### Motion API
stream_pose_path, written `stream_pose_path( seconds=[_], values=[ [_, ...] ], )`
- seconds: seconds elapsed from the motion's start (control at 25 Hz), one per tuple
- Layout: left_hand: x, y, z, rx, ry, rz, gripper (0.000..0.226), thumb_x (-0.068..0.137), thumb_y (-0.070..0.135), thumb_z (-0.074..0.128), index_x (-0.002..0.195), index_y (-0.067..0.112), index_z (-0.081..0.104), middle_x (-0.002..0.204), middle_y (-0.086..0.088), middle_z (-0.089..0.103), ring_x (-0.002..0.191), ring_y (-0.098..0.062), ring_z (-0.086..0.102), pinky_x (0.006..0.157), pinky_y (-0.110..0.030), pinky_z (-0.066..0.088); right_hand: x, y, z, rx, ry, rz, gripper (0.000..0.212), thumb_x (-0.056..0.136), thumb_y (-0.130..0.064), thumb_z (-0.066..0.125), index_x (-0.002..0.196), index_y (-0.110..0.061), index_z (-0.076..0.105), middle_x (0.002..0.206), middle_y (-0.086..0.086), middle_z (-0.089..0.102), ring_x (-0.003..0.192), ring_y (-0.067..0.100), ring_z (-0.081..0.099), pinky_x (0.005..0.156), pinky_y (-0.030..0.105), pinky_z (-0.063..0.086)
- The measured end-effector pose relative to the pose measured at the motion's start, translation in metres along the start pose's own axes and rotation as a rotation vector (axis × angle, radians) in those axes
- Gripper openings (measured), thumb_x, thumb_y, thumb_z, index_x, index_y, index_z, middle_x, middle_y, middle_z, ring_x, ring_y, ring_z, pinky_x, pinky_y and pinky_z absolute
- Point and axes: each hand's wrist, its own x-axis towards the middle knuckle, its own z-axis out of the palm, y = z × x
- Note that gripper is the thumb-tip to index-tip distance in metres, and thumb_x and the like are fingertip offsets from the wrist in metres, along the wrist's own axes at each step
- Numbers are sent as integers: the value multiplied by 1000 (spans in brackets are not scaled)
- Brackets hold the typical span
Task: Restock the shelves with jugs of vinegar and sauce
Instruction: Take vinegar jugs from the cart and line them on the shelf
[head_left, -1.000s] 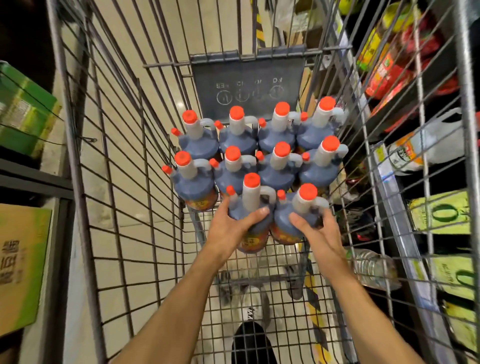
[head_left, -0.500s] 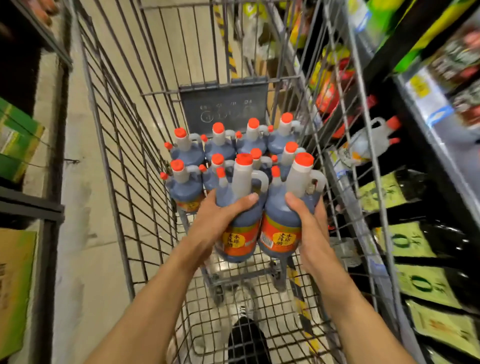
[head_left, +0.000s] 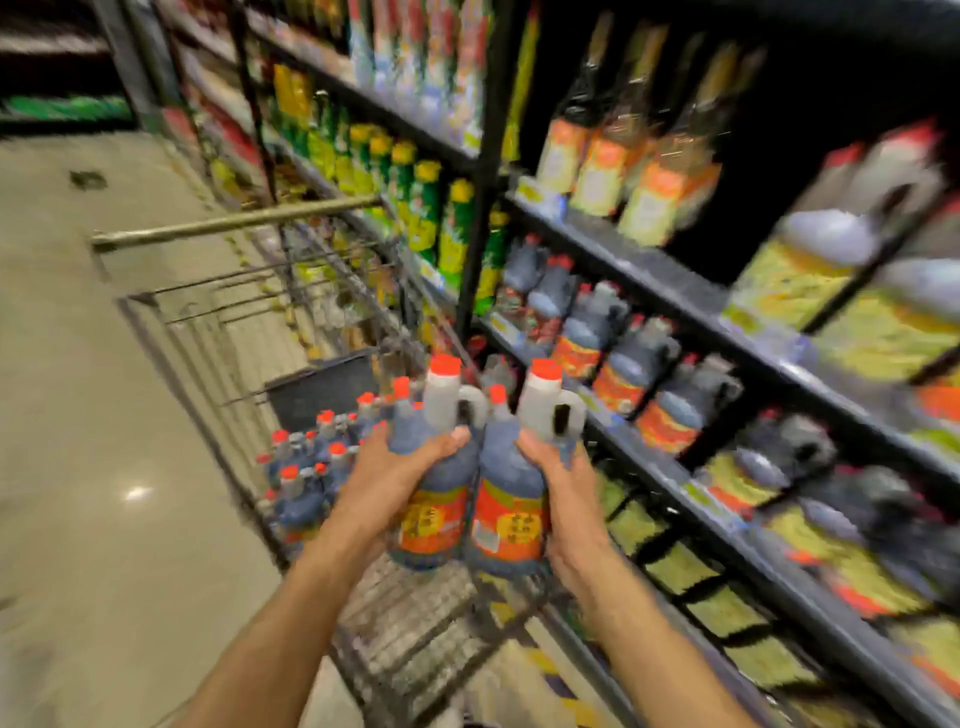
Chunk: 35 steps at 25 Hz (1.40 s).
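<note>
Head view, blurred throughout. The left hand (head_left: 395, 483) grasps the left jug (head_left: 434, 478) round its dark body, thumb across the front below the neck. The right hand (head_left: 563, 488) grasps the right jug (head_left: 511, 499) in the same manner. Both jugs are upright, side by side and touching, held above the near end of the wire trolley (head_left: 415, 639). Each has a red cap, pale neck with handle, and an orange-red label.

Further jugs of the same kind (head_left: 311, 467) stand grouped at the trolley's far end. The trolley stands just beside dark metal shelving (head_left: 675, 306) on the right. One shelf level holds matching dark jugs (head_left: 634, 364); others hold pale jugs with yellow-green labels (head_left: 810, 260), tall bottles (head_left: 618, 156) and green-and-yellow bottles (head_left: 415, 208). The floor (head_left: 104, 415) to the left is pale, smooth and glossy, showing a light reflection.
</note>
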Motion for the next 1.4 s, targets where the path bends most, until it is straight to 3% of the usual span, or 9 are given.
stream_pose_path(
  seconds=[0.16, 0.32, 0.52, 0.68, 0.92, 1.0, 1.16, 1.28, 1.4],
  values=[
    [-53, 33, 63, -10, -154, -5, 59, 56, 50, 93, 105, 21, 77, 99, -1, 81, 91, -25, 78, 82, -44, 62, -82, -62, -45, -70, 192, -70, 100, 56, -64, 91, 143, -31, 56, 136, 2, 69, 117, 28, 71, 97, 52, 59],
    [-96, 52, 141, -10, -407, -96, 64, 60, 42, 94, 116, 18, 74, 105, -10, 80, 94, -34, 77, 90, -54, 60, -154, -111, -103, -62, 374, -138, 91, 51, -70, 92, 133, -48, 60, 131, -4, 72, 113, 23, 73, 96, 51, 59],
    [-139, 62, 247, 17, -681, -160, 59, 62, 43, 90, 113, 18, 76, 104, -13, 80, 92, -34, 78, 79, -44, 62, -224, -156, -182, -32, 604, -153, 130, 50, -69, 91, 159, -28, 35, 152, 8, 54, 126, 34, 64, 99, 55, 56],
    [-158, 58, 332, 80, -816, -208, 61, 68, 43, 94, 121, 21, 72, 108, -11, 79, 96, -35, 77, 91, -53, 60, -262, -187, -247, 38, 621, -245, 84, 66, -51, 92, 139, -28, 57, 119, 6, 77, 102, 32, 77, 81, 48, 64],
    [-166, 52, 459, 118, -890, -189, 60, 67, 48, 93, 119, 25, 73, 107, -10, 80, 95, -34, 78, 86, -49, 61, -270, -241, -353, 42, 672, -287, 64, 72, -48, 84, 128, -24, 66, 108, 9, 80, 93, 33, 78, 68, 40, 64],
    [-165, 58, 495, 132, -904, -184, 65, 61, 54, 95, 117, 26, 75, 108, -11, 79, 97, -35, 77, 89, -52, 60, -266, -258, -386, 16, 685, -274, 65, 75, -49, 83, 130, -22, 63, 109, 10, 79, 93, 33, 78, 73, 45, 65],
    [-161, 68, 550, 161, -900, -144, 64, 63, 61, 90, 116, 27, 76, 102, -6, 81, 90, -27, 79, 70, -40, 63, -257, -288, -433, -31, 693, -257, 74, 69, -54, 83, 129, -17, 63, 107, 11, 80, 91, 32, 78, 72, 43, 65],
    [-159, 76, 576, 177, -874, -138, 70, 60, 60, 91, 116, 22, 75, 99, -8, 81, 88, -29, 79, 81, -47, 62, -247, -307, -453, -58, 673, -259, 70, 72, -54, 83, 129, -18, 64, 107, 10, 80, 93, 31, 78, 75, 43, 65],
    [-154, 87, 594, 212, -870, -142, 81, 54, 62, 91, 118, 15, 73, 97, -10, 81, 85, -30, 79, 81, -47, 62, -235, -320, -467, -73, 674, -245, 72, 74, -55, 85, 132, -18, 63, 108, 11, 79, 94, 33, 78, 84, 51, 63]
  ],
)
